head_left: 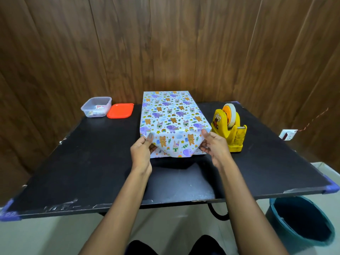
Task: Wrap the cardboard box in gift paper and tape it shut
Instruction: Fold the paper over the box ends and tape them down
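Black bench [92, 162] carries the cardboard box near its middle, lengthwise away from the person and covered on every side in view by gift paper [171, 115] printed with bears, rabbits and purple elephants. At the near end the paper is folded down in a flap that narrows toward the bench top. The left hand [142, 150] pinches the paper at the near left corner, thumb on top and fingers curled behind the fold. The right hand [213, 146] pinches the paper at the near right corner in the same way.

Just beside the box on the right stands a yellow tape dispenser [229, 129] with a roll in it. At the far left sit a clear plastic tub [96, 107] and, touching it, an orange lid [120, 110]. A blue bucket [301, 223] stands on the floor at the right.
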A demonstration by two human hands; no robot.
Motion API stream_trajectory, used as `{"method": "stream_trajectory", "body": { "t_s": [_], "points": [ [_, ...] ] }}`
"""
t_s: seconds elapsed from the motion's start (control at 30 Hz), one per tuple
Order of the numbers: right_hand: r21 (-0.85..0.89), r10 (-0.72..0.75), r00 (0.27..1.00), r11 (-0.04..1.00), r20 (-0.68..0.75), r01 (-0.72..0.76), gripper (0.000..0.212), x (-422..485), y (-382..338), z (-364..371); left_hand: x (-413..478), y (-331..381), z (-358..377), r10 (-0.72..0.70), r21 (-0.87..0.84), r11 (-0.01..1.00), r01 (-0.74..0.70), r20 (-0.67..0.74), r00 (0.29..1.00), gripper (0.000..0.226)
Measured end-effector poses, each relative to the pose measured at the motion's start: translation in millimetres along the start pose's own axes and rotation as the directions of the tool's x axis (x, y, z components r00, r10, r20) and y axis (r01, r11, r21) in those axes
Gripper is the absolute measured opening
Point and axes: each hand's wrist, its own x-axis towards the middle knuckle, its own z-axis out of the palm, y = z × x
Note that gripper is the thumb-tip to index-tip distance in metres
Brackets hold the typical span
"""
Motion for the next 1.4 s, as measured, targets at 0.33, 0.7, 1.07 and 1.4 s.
{"method": "stream_trajectory", "body": {
  "t_s": [0.33, 0.7, 1.07, 1.4],
  "points": [
    [-0.137, 0.029, 0.997, 0.990, -0.066, -0.037, 0.032, 5, -18, 0, 12, 23, 11, -0.049, 0.064, 0.996, 0.066, -0.234, 0.971, 0.028],
    [0.008, -0.049, 0.990, 0.999, -0.129, 0.050, 0.023, 13, -9, 5, 5, 22, 7, -0.069, -0.006, 0.998, 0.069, -0.175, 0.982, 0.022],
    [-0.069, -0.047, 0.998, 0.997, -0.032, 0.044, 0.020, 10, 2, -1, 1, -5, 1, 0.094, 0.057, 0.994, -0.089, -0.075, 0.993, 0.017],
    [-0.175, -0.104, 0.994, 0.980, -0.024, 0.099, 0.023, 12, 20, 2, 4, -19, 2, 0.139, 0.226, 0.966, -0.124, -0.052, 0.989, 0.018]
  ]
}}
